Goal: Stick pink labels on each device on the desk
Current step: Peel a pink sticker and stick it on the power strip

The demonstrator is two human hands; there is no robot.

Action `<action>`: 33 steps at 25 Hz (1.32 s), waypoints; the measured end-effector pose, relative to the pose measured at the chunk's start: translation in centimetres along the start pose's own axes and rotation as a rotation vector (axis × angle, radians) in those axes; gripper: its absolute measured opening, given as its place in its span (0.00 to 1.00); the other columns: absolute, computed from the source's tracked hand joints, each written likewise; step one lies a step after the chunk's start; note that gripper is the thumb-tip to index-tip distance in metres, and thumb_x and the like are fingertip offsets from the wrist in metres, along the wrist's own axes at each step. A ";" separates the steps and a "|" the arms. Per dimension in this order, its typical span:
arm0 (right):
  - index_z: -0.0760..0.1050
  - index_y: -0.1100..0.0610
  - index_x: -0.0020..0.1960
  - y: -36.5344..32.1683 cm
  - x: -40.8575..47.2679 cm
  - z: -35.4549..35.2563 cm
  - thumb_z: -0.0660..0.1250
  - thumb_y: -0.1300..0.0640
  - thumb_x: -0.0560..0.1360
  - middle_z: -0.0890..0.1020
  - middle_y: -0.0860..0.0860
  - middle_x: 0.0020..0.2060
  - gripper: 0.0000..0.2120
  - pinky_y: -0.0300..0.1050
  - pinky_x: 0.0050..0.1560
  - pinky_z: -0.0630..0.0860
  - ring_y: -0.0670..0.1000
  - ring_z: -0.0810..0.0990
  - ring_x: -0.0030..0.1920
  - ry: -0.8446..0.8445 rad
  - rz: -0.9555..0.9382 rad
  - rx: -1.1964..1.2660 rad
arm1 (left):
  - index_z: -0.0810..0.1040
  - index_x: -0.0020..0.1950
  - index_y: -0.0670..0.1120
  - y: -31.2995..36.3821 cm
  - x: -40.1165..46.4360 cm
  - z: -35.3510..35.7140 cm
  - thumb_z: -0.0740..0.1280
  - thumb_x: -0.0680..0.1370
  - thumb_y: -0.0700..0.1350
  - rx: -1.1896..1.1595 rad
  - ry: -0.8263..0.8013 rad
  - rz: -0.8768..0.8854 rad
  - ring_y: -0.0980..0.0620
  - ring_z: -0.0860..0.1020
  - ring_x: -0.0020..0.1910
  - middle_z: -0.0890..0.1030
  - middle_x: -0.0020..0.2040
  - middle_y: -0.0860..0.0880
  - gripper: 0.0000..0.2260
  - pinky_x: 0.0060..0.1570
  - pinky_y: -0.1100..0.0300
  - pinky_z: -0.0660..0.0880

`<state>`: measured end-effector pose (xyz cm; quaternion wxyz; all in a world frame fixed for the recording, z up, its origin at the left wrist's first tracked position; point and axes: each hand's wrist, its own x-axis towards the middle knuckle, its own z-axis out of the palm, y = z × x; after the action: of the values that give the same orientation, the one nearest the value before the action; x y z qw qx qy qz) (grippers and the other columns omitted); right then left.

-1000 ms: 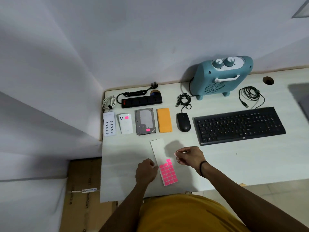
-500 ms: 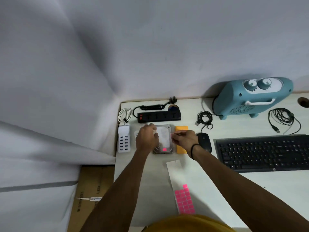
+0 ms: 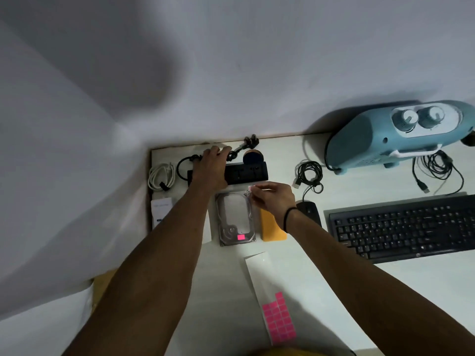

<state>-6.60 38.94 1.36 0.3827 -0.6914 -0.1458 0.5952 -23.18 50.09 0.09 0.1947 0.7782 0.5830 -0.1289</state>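
Carrying a peeled label toward the black power strip (image 3: 245, 172) looks like the step in hand: the right hand (image 3: 273, 200) has thumb and forefinger pinched together just in front of the strip's near edge, though the pink label itself is too small and blurred there to make out. The left hand (image 3: 212, 169) lies over the strip's left end, fingers reaching past it to the coiled cord (image 3: 235, 152), seemingly steadying it; whether it grips anything I cannot tell. Next, the pinched fingers need to come down on the strip's bare top and press flat. Nearer, the hard drive (image 3: 235, 220) already wears a pink label (image 3: 241, 237); the label sheet (image 3: 276, 313) lies well behind both hands at the desk's (image 3: 359, 291) near edge.
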 end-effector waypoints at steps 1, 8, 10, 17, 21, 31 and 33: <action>0.84 0.63 0.46 0.4 0.3 0.1 0.78 0.63 0.69 0.86 0.61 0.42 0.07 0.47 0.48 0.84 0.54 0.86 0.40 0.002 0.022 0.006 | 0.58 0.78 0.54 -0.2 0.5 0.5 0.79 0.65 0.43 0.031 -0.045 0.009 0.40 0.68 0.70 0.67 0.71 0.44 0.46 0.62 0.34 0.72; 0.83 0.65 0.50 1.5 1.5 -0.5 0.75 0.67 0.71 0.86 0.63 0.44 0.07 0.45 0.49 0.83 0.56 0.87 0.43 -0.046 0.126 0.074 | 0.61 0.75 0.53 0.4 3.3 2.3 0.83 0.61 0.46 0.109 -0.153 0.011 0.38 0.63 0.72 0.64 0.71 0.44 0.48 0.63 0.24 0.65; 0.83 0.65 0.49 1.3 1.4 -0.4 0.75 0.67 0.71 0.86 0.63 0.45 0.07 0.47 0.52 0.83 0.58 0.86 0.45 -0.069 0.124 0.092 | 0.61 0.74 0.52 -0.4 3.8 2.9 0.83 0.60 0.45 0.092 -0.162 -0.006 0.38 0.63 0.71 0.64 0.71 0.44 0.48 0.62 0.22 0.63; 0.83 0.66 0.50 -1.0 0.7 -2.5 0.73 0.71 0.70 0.85 0.63 0.46 0.09 0.48 0.58 0.80 0.57 0.84 0.47 -0.024 0.040 0.120 | 0.62 0.72 0.51 1.0 3.6 2.7 0.77 0.62 0.43 -0.029 0.018 0.043 0.40 0.63 0.73 0.65 0.73 0.46 0.41 0.60 0.23 0.67; 0.81 0.70 0.52 -2.2 -1.8 -3.8 0.72 0.69 0.73 0.84 0.62 0.44 0.08 0.40 0.51 0.82 0.55 0.84 0.43 -0.036 -0.037 0.258 | 0.65 0.66 0.55 2.6 0.7 0.2 0.75 0.60 0.45 -0.391 0.203 0.092 0.43 0.72 0.63 0.73 0.62 0.49 0.36 0.53 0.36 0.76; 0.81 0.68 0.52 -9.8 -12.8 -3.0 0.73 0.67 0.72 0.86 0.63 0.44 0.09 0.40 0.47 0.81 0.54 0.86 0.43 -0.354 -0.393 0.063 | 0.61 0.79 0.44 3.4 -15.6 -4.6 0.69 0.66 0.41 -2.367 -0.186 0.555 0.39 0.72 0.56 0.73 0.58 0.38 0.41 0.60 0.43 0.69; 0.82 0.67 0.51 -10.1 -15.3 -2.3 0.73 0.67 0.73 0.86 0.62 0.43 0.07 0.43 0.51 0.82 0.55 0.86 0.44 -0.461 -0.428 -0.023 | 0.57 0.81 0.42 4.0 -18.0 -4.4 0.64 0.68 0.44 -2.437 -0.167 0.571 0.38 0.73 0.57 0.74 0.60 0.38 0.41 0.62 0.41 0.70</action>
<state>-5.74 34.76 19.37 0.4484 -0.4962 -0.3777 0.6404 -24.65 35.72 12.32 0.8439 0.1803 0.1196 0.4910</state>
